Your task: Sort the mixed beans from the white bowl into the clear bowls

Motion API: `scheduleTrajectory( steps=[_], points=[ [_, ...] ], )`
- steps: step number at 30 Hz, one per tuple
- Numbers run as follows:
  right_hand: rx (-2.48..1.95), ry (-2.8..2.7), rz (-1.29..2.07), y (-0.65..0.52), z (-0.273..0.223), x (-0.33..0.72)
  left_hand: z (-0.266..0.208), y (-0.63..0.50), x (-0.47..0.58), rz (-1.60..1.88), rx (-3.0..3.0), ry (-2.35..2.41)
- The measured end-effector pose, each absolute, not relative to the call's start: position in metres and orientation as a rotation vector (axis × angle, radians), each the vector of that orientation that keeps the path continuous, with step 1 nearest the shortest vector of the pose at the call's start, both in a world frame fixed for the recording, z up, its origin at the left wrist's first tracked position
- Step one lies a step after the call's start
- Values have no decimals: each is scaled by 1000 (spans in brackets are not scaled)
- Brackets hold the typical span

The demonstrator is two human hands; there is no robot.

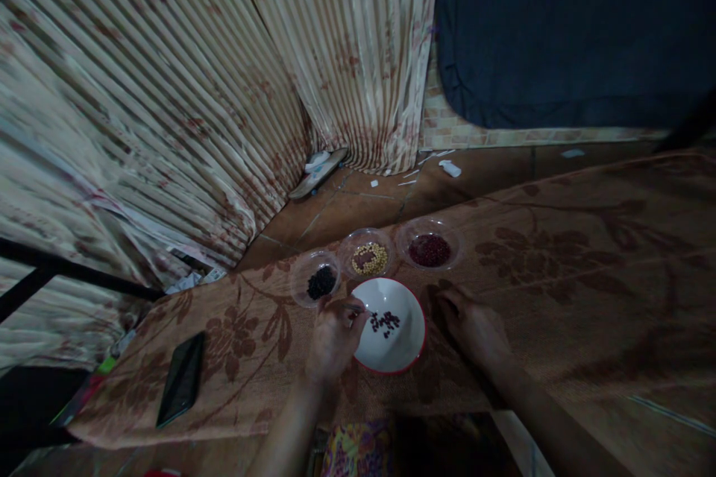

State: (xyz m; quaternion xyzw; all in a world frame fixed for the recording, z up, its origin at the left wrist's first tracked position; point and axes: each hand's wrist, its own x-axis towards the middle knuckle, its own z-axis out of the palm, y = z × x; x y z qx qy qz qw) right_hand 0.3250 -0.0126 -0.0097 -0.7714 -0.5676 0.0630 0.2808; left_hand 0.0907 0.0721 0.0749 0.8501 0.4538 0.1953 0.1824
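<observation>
Pinching a slim tool (353, 306) between thumb and fingers, the left hand (334, 328) is at the left side of a white bowl (385, 358), with the tool's end pointing in over the rim. The pinch is closed; the tool is too small and dim to name surely. The bowl has a red rim and stands upright on a brown cloth (251, 380); a loose cluster of dark red beans (385, 323) lies in its middle, with bare white around it. To the right of the bowl, well apart from the rim, the right hand (475, 324) is low over the cloth with its fingers curled inward; whether it has hold of anything, I cannot tell.

Just beyond the bowl, three clear plastic bowls stand side by side in a slanting row. The left one contains black beans (321, 282), near the left hand's fingers; the middle one, yellow beans (376, 259) spread around a brownish patch; the right one, a fuller heap of dark red beans (429, 250). Farther left, a dark phone (182, 380) lies flat on the cloth.

Past the cloth's far edge is a tiled floor (358, 210) with white scraps (450, 168) on it, below a striped, flowered curtain (224, 52) and a dark blue hanging (576, 30).
</observation>
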Motion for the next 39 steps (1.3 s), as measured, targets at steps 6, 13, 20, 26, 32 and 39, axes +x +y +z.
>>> scheduleTrajectory(
  steps=[6,13,20,26,32,39],
  points=[
    [-2065,-1517,169,-13,-10,325,78,76,88,460,2499,1175],
    [-2069,-1514,181,-13,-9,325,79,80,86,455,2518,1136],
    [-2072,-1526,188,-13,-9,325,78,82,87,461,2463,1155],
    [-2084,-1517,186,-13,-8,324,78,80,89,491,2373,1220],
    [-2076,-1518,185,-13,-11,325,72,78,87,556,2273,1263],
    [-2065,-1516,188,-12,-12,326,69,76,84,693,2174,1249]
  ],
)
